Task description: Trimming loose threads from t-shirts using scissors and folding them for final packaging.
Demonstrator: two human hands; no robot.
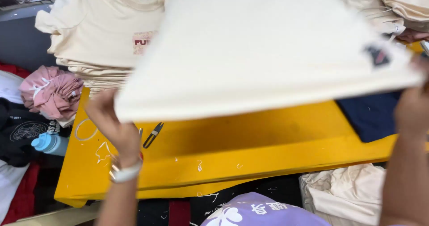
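I'm looking at a garment workshop: stacked cream shirts w/ chest prints, thread snips on yellow worktable, clothes piles all around.

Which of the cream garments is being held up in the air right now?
The big cream garment stretched between left hand and right hand; the others lie stacked or heaped.

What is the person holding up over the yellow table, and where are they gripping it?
A cream garment, spread wide. The left hand grips its lower left corner and the right hand its right corner, near a small dark label.
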